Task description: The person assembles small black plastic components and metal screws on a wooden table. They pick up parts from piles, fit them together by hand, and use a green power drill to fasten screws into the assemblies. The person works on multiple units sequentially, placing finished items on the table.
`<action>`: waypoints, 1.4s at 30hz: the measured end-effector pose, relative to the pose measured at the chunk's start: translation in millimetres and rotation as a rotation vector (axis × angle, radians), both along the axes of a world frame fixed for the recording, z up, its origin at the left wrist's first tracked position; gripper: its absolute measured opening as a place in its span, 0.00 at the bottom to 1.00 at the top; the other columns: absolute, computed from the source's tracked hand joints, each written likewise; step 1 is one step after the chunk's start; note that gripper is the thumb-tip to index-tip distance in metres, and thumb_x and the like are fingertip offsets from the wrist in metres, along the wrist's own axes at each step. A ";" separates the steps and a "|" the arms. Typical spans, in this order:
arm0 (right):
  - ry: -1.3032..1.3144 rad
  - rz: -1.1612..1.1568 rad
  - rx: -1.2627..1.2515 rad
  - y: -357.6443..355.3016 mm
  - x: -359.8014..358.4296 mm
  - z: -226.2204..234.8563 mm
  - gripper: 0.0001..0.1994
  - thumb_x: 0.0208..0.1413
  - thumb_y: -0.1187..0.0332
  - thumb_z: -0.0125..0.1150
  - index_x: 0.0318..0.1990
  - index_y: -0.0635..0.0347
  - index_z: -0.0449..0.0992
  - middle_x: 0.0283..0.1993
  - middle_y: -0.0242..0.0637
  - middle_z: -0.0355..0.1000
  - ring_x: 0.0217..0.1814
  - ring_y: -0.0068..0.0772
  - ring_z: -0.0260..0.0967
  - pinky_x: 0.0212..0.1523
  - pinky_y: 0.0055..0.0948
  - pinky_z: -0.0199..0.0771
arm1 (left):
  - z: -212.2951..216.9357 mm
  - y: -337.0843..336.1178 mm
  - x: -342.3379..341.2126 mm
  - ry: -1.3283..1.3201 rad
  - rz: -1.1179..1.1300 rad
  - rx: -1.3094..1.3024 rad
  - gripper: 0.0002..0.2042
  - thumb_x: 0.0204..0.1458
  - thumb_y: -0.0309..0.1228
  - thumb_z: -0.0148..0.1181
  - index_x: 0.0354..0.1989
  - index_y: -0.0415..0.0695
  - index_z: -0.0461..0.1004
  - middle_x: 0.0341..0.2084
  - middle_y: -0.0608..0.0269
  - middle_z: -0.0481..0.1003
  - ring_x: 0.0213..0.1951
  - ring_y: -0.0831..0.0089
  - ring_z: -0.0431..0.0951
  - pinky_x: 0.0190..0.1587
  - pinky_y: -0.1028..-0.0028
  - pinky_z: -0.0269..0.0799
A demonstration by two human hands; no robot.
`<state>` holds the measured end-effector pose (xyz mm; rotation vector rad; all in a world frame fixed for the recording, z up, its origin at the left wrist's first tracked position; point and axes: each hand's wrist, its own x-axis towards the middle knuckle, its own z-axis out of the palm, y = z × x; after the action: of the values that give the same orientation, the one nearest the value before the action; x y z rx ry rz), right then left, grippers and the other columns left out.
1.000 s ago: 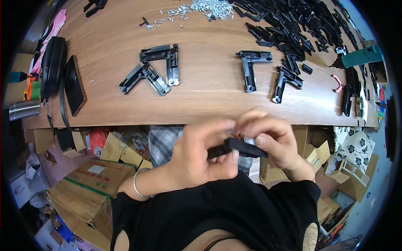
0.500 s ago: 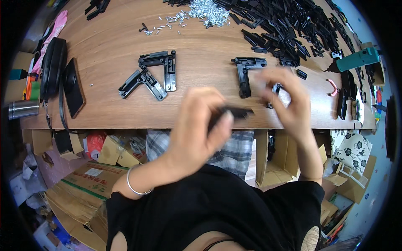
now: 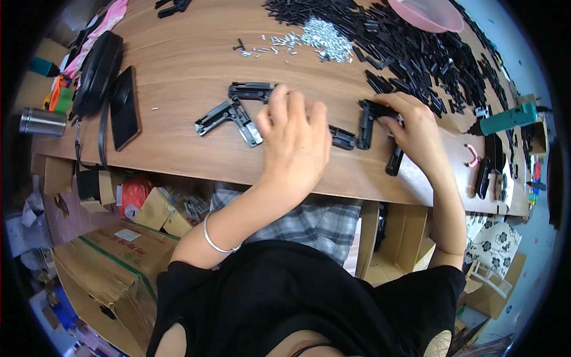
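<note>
Left hand (image 3: 294, 134): half-curled low over the brown desk (image 3: 172, 125); I can't tell if it grips the elongated black part (image 3: 343, 137) beside it
Right hand (image 3: 413, 125): fingers bent about an L-shaped black assembly (image 3: 365, 131), grip unclear
Small silver fasteners (image 3: 327, 40): heaped, I judge, for easy reach

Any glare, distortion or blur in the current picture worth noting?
Head view: the tabletop's front edge bends and the picture's corners go black; head view: a pale sheen brightens the wood beside the right forearm; head view: individual pieces in the black parts pile blend together, while the left hand and right hand show no heavy blur.
</note>
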<state>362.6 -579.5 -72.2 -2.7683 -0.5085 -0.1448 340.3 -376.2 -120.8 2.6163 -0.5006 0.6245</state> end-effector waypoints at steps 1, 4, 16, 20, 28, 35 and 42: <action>0.030 -0.005 -0.021 -1.8 0.9 4.5 0.14 0.41 0.77 0.59 0.40 0.61 0.74 0.38 0.42 0.72 0.44 0.47 0.68 0.46 0.37 0.67 | -0.3 -1.6 1.1 0.050 -0.003 0.015 0.08 0.46 0.30 0.55 0.34 0.42 0.69 0.44 0.56 0.65 0.52 0.56 0.58 0.48 0.55 0.51; 0.069 0.018 -0.015 -4.7 6.2 14.6 0.15 0.41 0.77 0.60 0.41 0.62 0.74 0.38 0.45 0.73 0.43 0.45 0.70 0.44 0.35 0.69 | 4.4 5.1 2.8 0.006 -0.035 -0.073 0.11 0.45 0.29 0.55 0.38 0.42 0.69 0.46 0.57 0.65 0.52 0.56 0.58 0.49 0.56 0.51; -0.287 0.005 0.129 45.5 154.9 1.4 0.08 0.47 0.72 0.58 0.35 0.56 0.79 0.32 0.41 0.76 0.36 0.42 0.74 0.41 0.33 0.72 | 15.9 87.4 49.6 0.098 -0.141 -0.052 0.18 0.42 0.19 0.58 0.45 0.44 0.73 0.38 0.56 0.73 0.56 0.61 0.65 0.56 0.60 0.53; -0.285 0.045 0.097 60.2 193.4 -8.5 0.08 0.45 0.71 0.59 0.35 0.55 0.79 0.31 0.43 0.75 0.34 0.43 0.74 0.40 0.34 0.72 | 34.5 96.9 39.8 0.305 -0.192 -0.553 0.16 0.46 0.19 0.57 0.46 0.42 0.71 0.37 0.57 0.69 0.52 0.65 0.69 0.47 0.68 0.65; -0.058 -0.011 -0.054 74.7 220.4 -10.6 0.13 0.34 0.70 0.70 0.31 0.59 0.77 0.30 0.42 0.76 0.35 0.41 0.74 0.38 0.35 0.71 | 43.1 108.4 -1.0 0.705 -0.396 -1.423 0.14 0.56 0.24 0.48 0.50 0.37 0.56 0.46 0.47 0.67 0.47 0.60 0.74 0.40 0.73 0.75; 0.307 -0.141 0.474 52.1 232.2 -8.8 0.15 0.40 0.73 0.68 0.38 0.66 0.76 0.33 0.39 0.75 0.36 0.28 0.73 0.37 0.22 0.72 | 42.8 106.6 -21.5 0.913 -0.356 -1.619 0.16 0.56 0.26 0.49 0.53 0.39 0.57 0.46 0.46 0.70 0.48 0.61 0.74 0.41 0.72 0.75; 0.460 -0.044 1.025 51.0 166.3 20.2 0.17 0.50 0.76 0.60 0.49 0.68 0.68 0.43 0.38 0.71 0.46 0.27 0.71 0.47 0.20 0.72 | 33.9 95.5 -30.9 1.030 -0.345 -1.717 0.18 0.56 0.26 0.49 0.54 0.40 0.57 0.45 0.49 0.70 0.46 0.61 0.75 0.41 0.72 0.75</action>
<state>528.9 -528.5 -52.0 -1.7227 -0.1611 0.1787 309.4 -280.7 -86.9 0.8715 0.0368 -0.3869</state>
